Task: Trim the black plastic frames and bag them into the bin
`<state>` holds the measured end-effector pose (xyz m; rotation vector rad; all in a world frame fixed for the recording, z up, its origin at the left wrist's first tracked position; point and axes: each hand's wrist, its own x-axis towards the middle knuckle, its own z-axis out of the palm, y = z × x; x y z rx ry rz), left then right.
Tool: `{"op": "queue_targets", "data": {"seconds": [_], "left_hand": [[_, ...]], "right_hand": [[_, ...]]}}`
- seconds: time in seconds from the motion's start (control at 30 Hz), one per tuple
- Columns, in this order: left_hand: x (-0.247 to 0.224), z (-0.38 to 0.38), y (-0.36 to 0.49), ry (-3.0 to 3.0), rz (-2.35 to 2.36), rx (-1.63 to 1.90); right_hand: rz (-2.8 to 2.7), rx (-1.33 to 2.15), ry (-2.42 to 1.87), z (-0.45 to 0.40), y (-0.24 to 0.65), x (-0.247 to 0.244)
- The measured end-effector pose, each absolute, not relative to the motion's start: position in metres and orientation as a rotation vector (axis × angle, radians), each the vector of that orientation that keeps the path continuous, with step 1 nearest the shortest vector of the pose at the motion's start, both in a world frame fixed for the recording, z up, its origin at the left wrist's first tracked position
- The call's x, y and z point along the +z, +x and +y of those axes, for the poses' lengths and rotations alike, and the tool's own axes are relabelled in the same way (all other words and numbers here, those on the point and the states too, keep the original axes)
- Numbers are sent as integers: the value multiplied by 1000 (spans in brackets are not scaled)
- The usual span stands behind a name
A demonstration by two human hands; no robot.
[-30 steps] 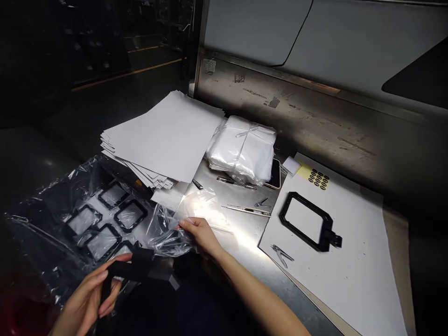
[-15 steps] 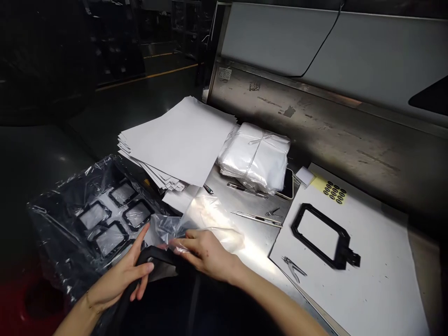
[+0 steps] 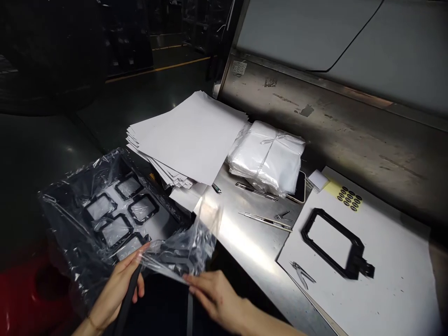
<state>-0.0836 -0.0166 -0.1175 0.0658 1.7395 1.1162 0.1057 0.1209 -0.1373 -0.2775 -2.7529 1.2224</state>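
My left hand (image 3: 121,282) is closed at the near edge of the box, its fingertips on one end of a clear plastic bag (image 3: 201,240). A dark bar runs beside that palm; I cannot tell what it belongs to. My right hand (image 3: 219,296) pinches the bag's near edge, and the film stretches between both hands. Through the film shows a dark frame-like outline, partly hidden by glare. To the left is a box lined with clear plastic (image 3: 63,210), with several black frames (image 3: 143,208) on a light sheet inside.
White paper sheets (image 3: 189,135) lie stacked behind the box, beside a tied bundle of clear bags (image 3: 268,156). On the metal bench (image 3: 241,242) are tweezers (image 3: 266,220), a phone (image 3: 300,186) and a pen-like tool (image 3: 256,191). Nippers (image 3: 302,274), stickers (image 3: 349,198) and another black frame (image 3: 336,242) rest rightward.
My right hand has moved down and toward me, drawing the bag's edge along and off the bench. The black frame by my left hand now shows less clearly. The view has shifted slightly.
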Motion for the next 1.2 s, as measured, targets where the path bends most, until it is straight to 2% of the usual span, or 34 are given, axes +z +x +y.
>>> {"op": "queue_targets", "data": {"seconds": [0.13,0.23,0.3,0.47,0.6,0.8,1.03,1.2], "left_hand": [[-127,-28,-87,-37,1786,1169],[-133,-36,-87,-123,1814,1218],[-135,-40,-84,-163,1830,1250],[-145,-47,-78,-274,1842,1321],[-156,-61,-83,-239,1893,1280],[-160,-88,-72,103,2146,1011],[-176,-81,-88,448,2312,757],[-168,-70,-92,638,2258,792]], "right_hand": [[-2679,1457,-202,95,100,-132],[-2756,1325,-503,96,91,-125],[-2675,1385,-736,96,87,-127],[-1858,2192,-1070,74,74,-138],[-1195,2542,-1079,70,58,-135],[-626,2580,-1313,97,48,-145],[-517,2683,-1290,94,49,-157],[-476,2601,-1268,101,49,-156]]}}
